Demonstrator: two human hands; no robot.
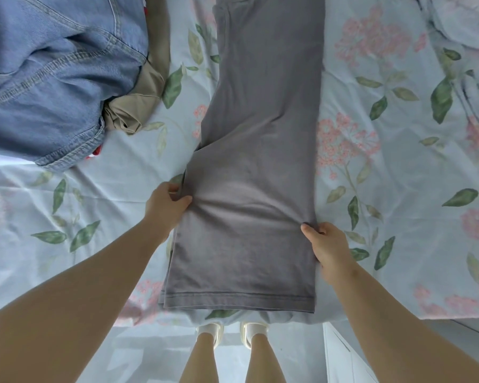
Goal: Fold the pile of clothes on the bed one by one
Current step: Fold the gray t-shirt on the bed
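— Where do our hands sit?

— Both our arms reach forward and down over the bed's near edge. Our left hand (165,201) pinches the left edge of the grey garment (260,161), thumb on top, fingers curled at the fold. Our right hand (325,246) pinches the right edge a little nearer to us, thumb pressed on the cloth.

— And the garment itself?

— It lies flat as a long, narrow strip down the middle of the floral bedsheet (385,175), its hem at the near edge of the bed.

— What else does the bed hold?

— At far left we see a heap: a blue denim garment (53,78) on top, a crumpled tan garment (138,106) touching its right side, and a scrap of red (96,153) showing beneath the denim. The heap lies apart from the grey strip.
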